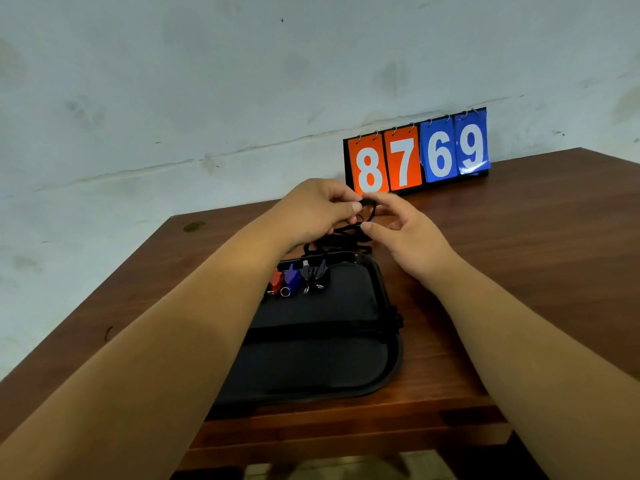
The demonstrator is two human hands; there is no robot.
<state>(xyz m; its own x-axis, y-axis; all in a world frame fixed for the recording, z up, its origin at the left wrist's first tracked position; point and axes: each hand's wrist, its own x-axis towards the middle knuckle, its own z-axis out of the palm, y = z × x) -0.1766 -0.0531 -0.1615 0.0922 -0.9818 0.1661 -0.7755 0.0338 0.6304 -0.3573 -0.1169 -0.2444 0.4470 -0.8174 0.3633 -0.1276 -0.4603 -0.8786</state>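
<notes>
A black cord (pixel 367 203) is pinched in both hands, the left hand (pixel 311 211) and right hand (pixel 405 233), above the far end of a black tray (pixel 391 358) on the bench (pixel 519 254). Coloured whistles (pixel 292 277) lie in the tray; a scoreboard (pixel 415 157) reading 8769 stands behind.

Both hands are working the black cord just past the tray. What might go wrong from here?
1. The black cord, pinched by the left hand and right hand, trails in loose strands to the tray edge; pulling may tighten a tangle.
2. Those strands lie near the whistles; if any are attached, which I cannot tell, a tug might drag them out.
3. The scoreboard stands right behind the hands; a quick pull may knock it.
</notes>
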